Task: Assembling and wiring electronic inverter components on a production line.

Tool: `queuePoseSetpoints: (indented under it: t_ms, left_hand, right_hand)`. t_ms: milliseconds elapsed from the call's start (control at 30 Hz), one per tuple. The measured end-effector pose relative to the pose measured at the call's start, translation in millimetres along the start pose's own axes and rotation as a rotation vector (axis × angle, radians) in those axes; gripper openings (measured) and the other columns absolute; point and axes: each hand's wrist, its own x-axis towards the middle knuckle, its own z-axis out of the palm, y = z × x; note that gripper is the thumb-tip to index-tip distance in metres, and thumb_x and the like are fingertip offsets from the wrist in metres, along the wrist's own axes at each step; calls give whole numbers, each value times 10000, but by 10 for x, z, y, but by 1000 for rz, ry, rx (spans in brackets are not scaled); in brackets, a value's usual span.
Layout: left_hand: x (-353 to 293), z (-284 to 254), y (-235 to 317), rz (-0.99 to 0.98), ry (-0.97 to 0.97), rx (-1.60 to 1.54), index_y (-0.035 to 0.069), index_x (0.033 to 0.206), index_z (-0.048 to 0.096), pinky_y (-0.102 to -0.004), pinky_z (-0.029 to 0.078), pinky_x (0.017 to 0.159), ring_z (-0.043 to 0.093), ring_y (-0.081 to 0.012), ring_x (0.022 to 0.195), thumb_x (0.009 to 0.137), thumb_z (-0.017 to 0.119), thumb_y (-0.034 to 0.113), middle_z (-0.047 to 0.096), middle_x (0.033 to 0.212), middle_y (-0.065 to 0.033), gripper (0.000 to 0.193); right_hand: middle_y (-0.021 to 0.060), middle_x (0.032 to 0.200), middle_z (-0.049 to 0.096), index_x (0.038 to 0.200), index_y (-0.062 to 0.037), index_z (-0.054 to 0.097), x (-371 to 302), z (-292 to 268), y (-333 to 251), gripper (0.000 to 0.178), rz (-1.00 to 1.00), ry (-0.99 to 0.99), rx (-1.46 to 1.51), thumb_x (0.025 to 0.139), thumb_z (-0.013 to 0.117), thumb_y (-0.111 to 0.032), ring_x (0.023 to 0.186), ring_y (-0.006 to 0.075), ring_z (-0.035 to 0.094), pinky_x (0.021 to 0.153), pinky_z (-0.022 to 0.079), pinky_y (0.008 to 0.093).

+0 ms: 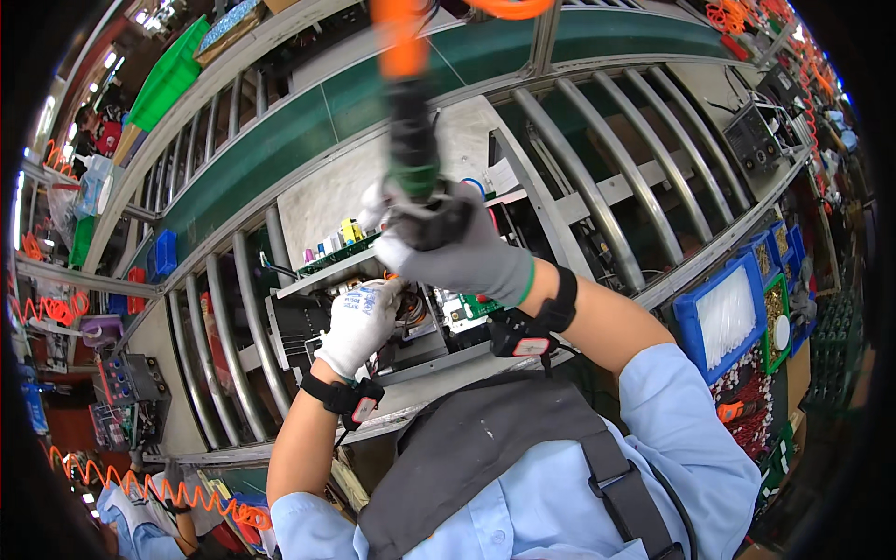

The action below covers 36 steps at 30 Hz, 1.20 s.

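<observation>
Where the frame curved from upper left to right, ran a green conveyor belt (280,140) behind a bed of grey metal rollers (597,177). Lay across the centre of the frame an opened electronics chassis (373,308), its green circuit board (478,306) and tangled wiring exposed, resting on the rollers just below centre. Hung down from the top centre a powered screwdriver (413,140), orange at the top, black and green lower down, blurred, its tip hidden behind the glove. Stood at the right edge a blue parts bin (723,317) with white contents, well apart from the chassis. Closed around the lower body of the screwdriver the right hand (457,247), in a grey glove, fingers wrapped tight about the tool, just above the chassis. Rested on the left part of the chassis the left hand (359,322), in a white glove, fingers curled loosely downward against the inner parts; whether pinching anything, cannot tell. Showed on each forearm a black wrist strap (347,397), near the lower centre.
</observation>
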Motion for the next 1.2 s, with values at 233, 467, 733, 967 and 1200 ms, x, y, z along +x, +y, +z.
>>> queuePoseSetpoints:
  t_ms: [233,467,733,967,1200]
  left_hand:
    - [-76,29,-15,-24,63,-19,86,1052,643,-398,516,730,647,-301,889,873,558,175,673,942,-119,218]
    - [-461,-187,173,-450,224,-1048,1,1284,479,-296,496,779,631,-190,985,942,458,88,623,1101,-123,353]
    - [-1085,-67,242,-545,384,-1625,-25,1177,478,-239,567,638,687,-184,811,972,553,221,628,1036,-138,329]
    - [-1125,-61,449,-469,456,-1680,-45,1159,507,-213,559,557,690,-184,745,915,648,234,646,984,-135,396]
    - [-995,154,465,-411,337,-2062,-14,1182,544,-182,422,543,533,-91,626,929,628,184,595,874,-71,332]
  right_hand:
    - [-10,901,608,1066,-37,566,183,142,37,369,106,-165,-265,719,691,-44,821,56,545,784,471,239]
    - [4,927,633,1092,-38,581,170,163,64,362,135,-174,-287,739,659,-26,870,77,578,819,486,258]
    - [-22,821,600,971,-48,580,139,257,48,248,189,-204,-281,743,677,-53,755,57,540,703,474,248]
    - [29,992,635,1090,-28,588,203,284,125,330,150,-193,-222,765,632,5,918,93,591,837,487,275]
    - [124,1095,616,1204,-25,516,-72,284,-732,451,-144,-52,39,762,605,5,813,162,612,739,516,329]
